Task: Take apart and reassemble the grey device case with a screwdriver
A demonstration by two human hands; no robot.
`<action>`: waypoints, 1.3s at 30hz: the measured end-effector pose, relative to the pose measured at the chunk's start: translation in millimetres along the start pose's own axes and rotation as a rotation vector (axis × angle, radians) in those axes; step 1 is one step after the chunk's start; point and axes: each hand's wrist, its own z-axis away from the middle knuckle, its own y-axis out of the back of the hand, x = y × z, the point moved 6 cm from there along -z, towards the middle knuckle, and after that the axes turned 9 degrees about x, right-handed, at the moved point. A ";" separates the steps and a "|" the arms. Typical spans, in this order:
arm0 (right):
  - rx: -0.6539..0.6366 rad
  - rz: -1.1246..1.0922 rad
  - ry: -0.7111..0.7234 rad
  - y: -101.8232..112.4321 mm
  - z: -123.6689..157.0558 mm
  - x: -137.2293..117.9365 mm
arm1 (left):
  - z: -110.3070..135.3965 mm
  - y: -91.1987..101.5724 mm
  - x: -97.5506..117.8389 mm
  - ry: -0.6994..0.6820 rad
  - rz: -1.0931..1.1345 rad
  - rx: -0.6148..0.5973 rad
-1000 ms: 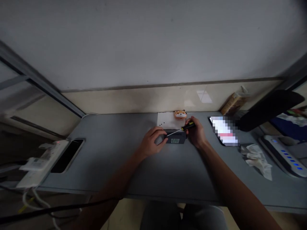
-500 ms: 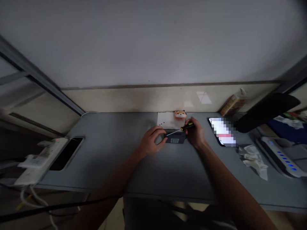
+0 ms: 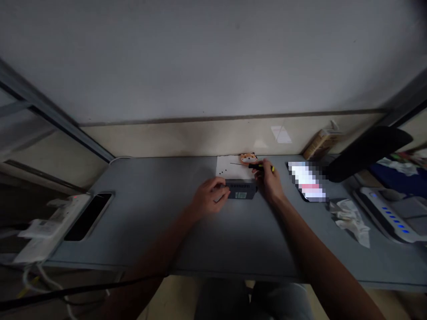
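Note:
A flat black box (image 3: 240,191) with a row of vent slots and a pale label lies on the grey table. My left hand (image 3: 209,195) is closed at its left end, thumb and fingertips at that edge. In my right hand (image 3: 269,178), fingers wrapped round the handle, is a black-and-yellow screwdriver (image 3: 255,166). Its thin shaft points left above a white sheet of paper (image 3: 233,171), clear of the box. Several tiny dark pieces (image 3: 223,172), perhaps screws, rest on the paper's left part. An orange animal-faced object (image 3: 248,158) sits at the paper's back right corner.
To the right lie a lit phone (image 3: 307,182), crumpled tissue (image 3: 350,220) and a device with blue lights (image 3: 393,218). A carton (image 3: 322,144) and a dark cylinder (image 3: 370,153) stand behind. At left are another phone (image 3: 89,217) and a white power strip (image 3: 53,233).
The screwdriver has lifted off the box's left end; its tip now hangs over the paper. My left hand stays at the box. The view has shifted slightly.

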 end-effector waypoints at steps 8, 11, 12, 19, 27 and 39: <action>-0.084 0.245 0.192 -8.4 7.8 -2.0 | -4.9 2.9 4.8 0.044 0.052 0.030; -0.102 0.259 0.200 -9.3 8.0 -0.8 | -3.9 0.5 5.0 0.050 0.070 0.003; -0.108 0.259 0.207 -9.6 8.0 -1.0 | -3.6 -0.3 4.8 0.054 0.077 -0.005; -0.081 0.157 0.082 -6.5 5.5 0.8 | -3.9 1.9 -0.7 0.091 0.092 -0.022; 0.074 -0.207 -0.119 9.9 -3.8 4.8 | -2.7 11.3 -14.2 0.103 -0.021 -0.083; 0.179 -0.403 -0.178 22.4 -7.3 2.2 | -8.6 -9.2 16.0 -0.089 -0.176 -0.026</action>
